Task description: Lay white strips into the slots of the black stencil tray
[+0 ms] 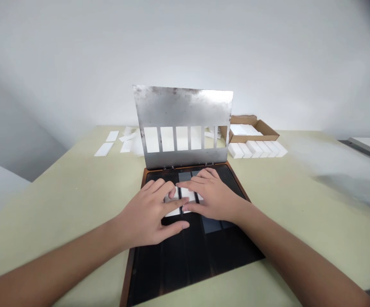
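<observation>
Head view: white card [189, 194] beneath left fingers [173, 206] and right fingers [191, 185], both sets apart, on black board [168, 260]

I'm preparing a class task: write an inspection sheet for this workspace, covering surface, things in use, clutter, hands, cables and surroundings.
Surface: pale green table.
Things in use: white cards on a black board; a metal plate with cut-out windows stands raised, hinged at the board's far edge.
Clutter: loose white pieces at far left; an open cardboard box and a row of white stacks at far right.
Hands: left hand and right hand are at the cards, each with thumb and index finger apart.
Cables: nothing seen.
Surroundings: plain pale wall behind.
</observation>
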Motion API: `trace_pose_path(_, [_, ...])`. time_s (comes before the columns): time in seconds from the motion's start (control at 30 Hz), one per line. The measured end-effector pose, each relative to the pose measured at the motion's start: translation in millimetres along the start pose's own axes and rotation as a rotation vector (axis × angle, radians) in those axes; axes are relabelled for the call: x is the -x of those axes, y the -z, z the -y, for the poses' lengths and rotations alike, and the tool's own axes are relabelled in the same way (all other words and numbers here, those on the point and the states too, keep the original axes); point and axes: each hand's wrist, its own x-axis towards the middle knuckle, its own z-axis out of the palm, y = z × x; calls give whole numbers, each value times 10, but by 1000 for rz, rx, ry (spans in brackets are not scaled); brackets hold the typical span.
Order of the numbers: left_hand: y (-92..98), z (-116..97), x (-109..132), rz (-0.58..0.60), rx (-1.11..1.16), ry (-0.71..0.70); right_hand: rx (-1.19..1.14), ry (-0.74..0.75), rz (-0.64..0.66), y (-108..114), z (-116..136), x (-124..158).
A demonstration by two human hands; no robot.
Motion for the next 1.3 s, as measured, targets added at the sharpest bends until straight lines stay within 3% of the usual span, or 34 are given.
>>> trace_pose_path(0.17, [-29,17,5,27,7,17,-8,-30,29,-1,-11,-29])
trace_pose_path(0.27, [-22,17,23,-32,23,5,-5,-52,42,3,-3,-45])
trace_pose_path(0.43, [39,-2,35,-100,108,-263,1,-54,48,15,17,-53])
trace_pose_path(0.5, [54,-11,21,-95,116,-295,7,-52,49,15,22,-51])
trace_pose_path(0.7, [38,-21,-12,-161,128,-202,26,-9,31,1,6,-27])
trace_pose_path(1.17, [101,9,-23,59,196,-51,-43,1,22,-16,-20,-43])
trace_pose_path(1.3, [96,24,1,68,187,-28,-15,-19,33,-10,-18,-63])
